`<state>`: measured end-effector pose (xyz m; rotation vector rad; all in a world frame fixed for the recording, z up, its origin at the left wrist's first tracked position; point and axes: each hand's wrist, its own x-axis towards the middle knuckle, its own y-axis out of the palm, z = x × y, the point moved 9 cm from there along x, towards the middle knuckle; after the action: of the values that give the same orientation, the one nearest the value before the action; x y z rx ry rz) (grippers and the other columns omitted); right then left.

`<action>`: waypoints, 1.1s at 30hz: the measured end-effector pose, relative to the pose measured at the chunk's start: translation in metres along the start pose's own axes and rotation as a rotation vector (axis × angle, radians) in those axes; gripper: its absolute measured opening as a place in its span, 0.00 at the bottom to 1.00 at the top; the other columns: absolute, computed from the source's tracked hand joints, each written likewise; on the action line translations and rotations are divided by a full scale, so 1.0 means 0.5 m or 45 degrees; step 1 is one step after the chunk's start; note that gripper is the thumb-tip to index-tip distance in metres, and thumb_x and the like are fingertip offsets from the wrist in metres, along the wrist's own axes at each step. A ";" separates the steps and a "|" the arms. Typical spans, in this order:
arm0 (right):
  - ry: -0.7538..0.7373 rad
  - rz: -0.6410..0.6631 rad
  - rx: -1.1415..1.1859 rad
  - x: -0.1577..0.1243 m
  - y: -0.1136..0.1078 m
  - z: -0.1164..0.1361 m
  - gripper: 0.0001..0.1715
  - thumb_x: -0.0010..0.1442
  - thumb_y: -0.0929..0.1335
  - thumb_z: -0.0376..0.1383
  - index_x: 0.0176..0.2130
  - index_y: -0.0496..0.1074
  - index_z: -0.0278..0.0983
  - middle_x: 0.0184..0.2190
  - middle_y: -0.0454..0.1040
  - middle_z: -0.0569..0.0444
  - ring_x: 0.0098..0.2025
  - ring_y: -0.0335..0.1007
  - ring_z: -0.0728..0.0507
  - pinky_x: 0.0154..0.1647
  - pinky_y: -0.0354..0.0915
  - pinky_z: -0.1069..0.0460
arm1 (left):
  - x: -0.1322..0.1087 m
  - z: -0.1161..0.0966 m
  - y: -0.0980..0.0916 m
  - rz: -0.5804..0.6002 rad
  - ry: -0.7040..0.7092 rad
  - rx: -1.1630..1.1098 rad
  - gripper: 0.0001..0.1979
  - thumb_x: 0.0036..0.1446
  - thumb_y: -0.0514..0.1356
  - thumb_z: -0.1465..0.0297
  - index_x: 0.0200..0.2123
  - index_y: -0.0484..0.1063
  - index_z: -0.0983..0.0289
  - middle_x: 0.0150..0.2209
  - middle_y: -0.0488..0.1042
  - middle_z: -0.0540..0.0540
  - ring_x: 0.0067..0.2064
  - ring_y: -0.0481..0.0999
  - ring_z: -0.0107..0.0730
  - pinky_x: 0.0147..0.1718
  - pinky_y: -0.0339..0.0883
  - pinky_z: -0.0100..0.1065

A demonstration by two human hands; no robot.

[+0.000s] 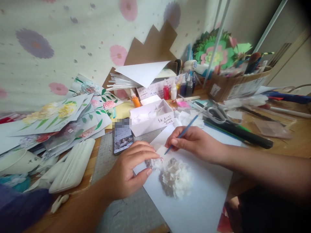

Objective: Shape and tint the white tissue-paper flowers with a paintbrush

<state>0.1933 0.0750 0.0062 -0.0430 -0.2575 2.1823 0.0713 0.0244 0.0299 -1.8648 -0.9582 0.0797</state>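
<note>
A large ruffled white paper flower (178, 178) rests on a white sheet of paper (206, 200). Beside it, to the upper left, is a smaller white flower (156, 163) with a touch of red near its top. My left hand (128, 168) steadies this small flower between its fingertips and thumb. My right hand (191, 140) pinches a slim blue paintbrush (186, 129), its pale end up and its thin blue end down close to the small flower. Whether that lower end touches the petals is hard to see.
Behind my hands stand a white paper box (152, 118), a phone (122, 137) and small colour bottles (173, 90). Scissors (220, 115) lie to the right, before a cardboard box of tools (239, 84). Flower pictures (60, 116) pile up at the left.
</note>
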 end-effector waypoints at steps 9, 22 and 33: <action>-0.040 0.037 -0.221 0.002 0.015 -0.005 0.21 0.58 0.64 0.48 0.33 0.71 0.33 0.31 0.73 0.50 0.34 0.70 0.47 0.37 0.66 0.52 | 0.005 0.009 0.023 0.112 -0.051 0.126 0.14 0.53 0.56 0.74 0.44 0.69 0.62 0.40 0.72 0.57 0.46 0.66 0.41 0.46 0.62 0.44; -0.202 0.055 -0.484 -0.003 0.032 -0.007 0.12 0.60 0.63 0.40 0.35 0.70 0.34 0.30 0.73 0.52 0.32 0.69 0.47 0.34 0.64 0.54 | 0.000 0.011 0.034 0.175 -0.129 0.213 0.19 0.51 0.58 0.73 0.48 0.69 0.61 0.43 0.70 0.57 0.47 0.63 0.42 0.47 0.60 0.44; -0.350 0.100 -0.751 0.011 0.052 0.023 0.07 0.59 0.64 0.34 0.33 0.70 0.34 0.29 0.73 0.52 0.33 0.68 0.47 0.35 0.62 0.54 | -0.002 0.031 0.027 0.118 -0.155 0.208 0.14 0.52 0.57 0.74 0.44 0.70 0.62 0.43 0.67 0.57 0.45 0.64 0.39 0.45 0.60 0.42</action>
<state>0.1675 0.0627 0.0125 -0.0837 -1.0625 2.1151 0.0715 0.0329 0.0112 -1.7679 -0.9189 0.3218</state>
